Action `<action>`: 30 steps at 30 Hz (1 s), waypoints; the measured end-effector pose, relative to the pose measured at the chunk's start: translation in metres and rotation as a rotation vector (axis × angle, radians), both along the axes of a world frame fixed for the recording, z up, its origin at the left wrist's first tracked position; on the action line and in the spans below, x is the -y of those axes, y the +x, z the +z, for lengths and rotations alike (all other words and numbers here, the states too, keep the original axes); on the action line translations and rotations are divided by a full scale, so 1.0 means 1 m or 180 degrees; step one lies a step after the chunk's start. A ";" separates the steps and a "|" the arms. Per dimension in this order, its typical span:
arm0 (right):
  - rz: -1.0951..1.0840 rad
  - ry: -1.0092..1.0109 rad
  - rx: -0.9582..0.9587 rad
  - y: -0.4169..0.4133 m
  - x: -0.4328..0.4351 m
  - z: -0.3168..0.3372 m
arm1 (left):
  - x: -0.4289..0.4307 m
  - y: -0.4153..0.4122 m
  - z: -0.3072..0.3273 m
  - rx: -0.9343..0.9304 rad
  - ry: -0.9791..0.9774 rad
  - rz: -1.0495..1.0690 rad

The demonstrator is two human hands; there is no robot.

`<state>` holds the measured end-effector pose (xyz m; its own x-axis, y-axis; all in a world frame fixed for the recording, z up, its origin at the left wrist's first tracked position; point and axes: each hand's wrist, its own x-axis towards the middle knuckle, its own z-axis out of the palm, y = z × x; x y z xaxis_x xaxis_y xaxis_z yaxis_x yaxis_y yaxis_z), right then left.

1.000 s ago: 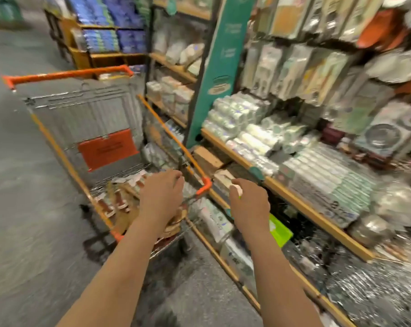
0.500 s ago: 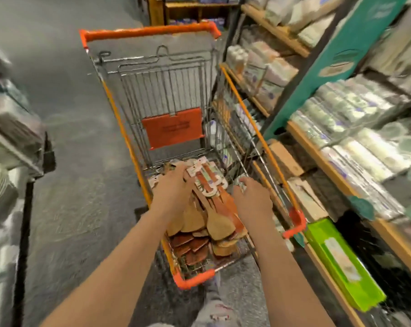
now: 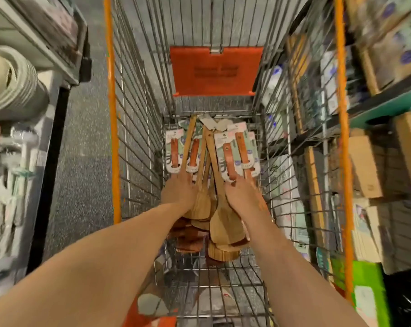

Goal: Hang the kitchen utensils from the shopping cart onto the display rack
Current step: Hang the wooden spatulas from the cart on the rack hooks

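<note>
Spatulas (image 3: 225,227) are lying crossed inside the cart (image 3: 110,114). Left hand (image 3: 178,190) and right hand (image 3: 241,192) are touching them, grip unreadable; lifting one risks snagging others.

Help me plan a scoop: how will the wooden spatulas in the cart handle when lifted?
The wooden spatulas look solid, so probably stiff. Their broad blades suggest they'd hang blade-down if held by the handle. They lie crossed in a loose pile with card sleeves on the handles, so some may snag or slide apart.
</note>
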<state>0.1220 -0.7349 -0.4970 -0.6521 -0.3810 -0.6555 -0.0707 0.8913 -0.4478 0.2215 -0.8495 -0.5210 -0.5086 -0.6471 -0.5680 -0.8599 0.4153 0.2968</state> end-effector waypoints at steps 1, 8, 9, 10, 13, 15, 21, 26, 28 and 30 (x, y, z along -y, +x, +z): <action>0.0031 0.0074 0.0130 0.001 0.002 -0.019 | 0.002 -0.002 -0.013 0.0001 0.0049 0.0051; 0.0062 0.0287 0.0148 0.016 0.013 -0.114 | 0.023 -0.011 -0.107 -0.0037 0.0131 0.0333; 0.0166 0.0293 0.0039 0.015 0.016 -0.119 | 0.024 -0.013 -0.116 -0.0050 0.0130 0.0356; 0.0074 0.0212 -0.0056 0.014 0.019 -0.126 | 0.025 -0.014 -0.123 -0.0071 0.0114 0.0425; -0.0004 0.0035 -0.0236 0.012 0.029 -0.135 | 0.030 -0.024 -0.132 -0.0132 0.0040 0.0935; 0.0079 0.0162 -0.0268 0.014 0.033 -0.138 | 0.029 -0.028 -0.132 -0.0133 0.0112 0.1232; 0.0385 0.0336 0.0006 0.013 0.032 -0.139 | 0.009 -0.030 -0.124 -0.0288 0.0609 0.1395; 0.0387 0.0025 0.0557 0.002 0.032 -0.136 | 0.012 -0.041 -0.124 -0.0393 0.1221 0.1673; 0.0140 -0.0083 0.0866 -0.003 0.029 -0.135 | 0.010 -0.041 -0.124 -0.0466 0.1676 0.1884; -0.0157 -0.0239 0.1180 -0.008 0.023 -0.137 | 0.009 -0.040 -0.122 -0.0403 0.1999 0.1974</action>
